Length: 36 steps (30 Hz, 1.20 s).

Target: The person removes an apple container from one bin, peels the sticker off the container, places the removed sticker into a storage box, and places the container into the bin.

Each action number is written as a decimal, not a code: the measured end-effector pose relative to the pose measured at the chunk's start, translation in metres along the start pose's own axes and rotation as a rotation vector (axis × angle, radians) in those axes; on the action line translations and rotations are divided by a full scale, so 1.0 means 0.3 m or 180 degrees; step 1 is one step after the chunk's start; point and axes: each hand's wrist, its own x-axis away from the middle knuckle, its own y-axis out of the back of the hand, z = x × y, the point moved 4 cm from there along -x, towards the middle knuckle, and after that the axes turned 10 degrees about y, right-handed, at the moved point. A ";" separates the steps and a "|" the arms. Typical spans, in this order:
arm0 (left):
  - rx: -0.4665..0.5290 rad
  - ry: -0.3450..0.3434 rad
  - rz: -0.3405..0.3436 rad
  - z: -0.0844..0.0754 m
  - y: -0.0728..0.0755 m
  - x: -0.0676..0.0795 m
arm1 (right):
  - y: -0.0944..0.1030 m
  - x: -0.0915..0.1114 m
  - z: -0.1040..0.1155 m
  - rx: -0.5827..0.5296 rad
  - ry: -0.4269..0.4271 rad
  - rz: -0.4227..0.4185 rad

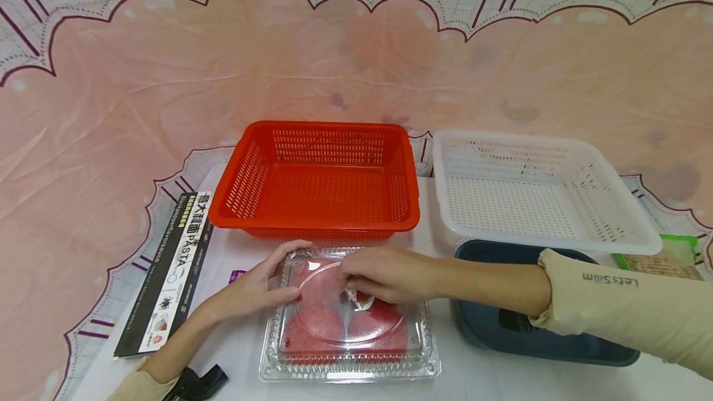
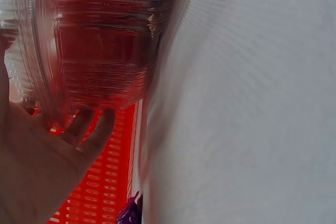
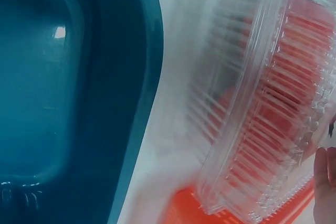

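Note:
A clear plastic food box point(image 1: 350, 351) with round reddish-pink pieces inside sits on the white table, its lid on. My left hand point(image 1: 259, 293) holds its left side, thumb on the lid and fingers along the far corner. In the left wrist view, fingertips point(image 2: 105, 121) bear against its ribbed side. Over the lid, my right hand point(image 1: 390, 274) has curled fingers pinching a small white round label point(image 1: 362, 300) with red and green print. Part of that label is hidden by the fingers. Only the edge of this hand point(image 3: 326, 179) shows in the right wrist view.
Behind the box stands a red basket point(image 1: 312, 221); a white basket point(image 1: 557, 237) is at the back right. A dark blue tub point(image 1: 562, 348) lies beneath my right forearm. At left is a black-and-white pasta box point(image 1: 167, 277). A green-edged packet point(image 1: 663, 258) lies far right.

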 end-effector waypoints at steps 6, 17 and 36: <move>0.0056 0.0013 0.0003 -0.003 -0.002 0.002 | -0.004 -0.001 -0.002 -0.0117 0.0038 0.0032; 0.0069 0.0038 -0.0027 -0.001 -0.002 0.004 | 0.006 0.020 0.005 -0.0564 0.0097 0.0114; 0.0107 0.0125 0.0006 -0.006 -0.003 0.004 | 0.074 0.388 0.014 -0.1240 -0.0710 -0.0417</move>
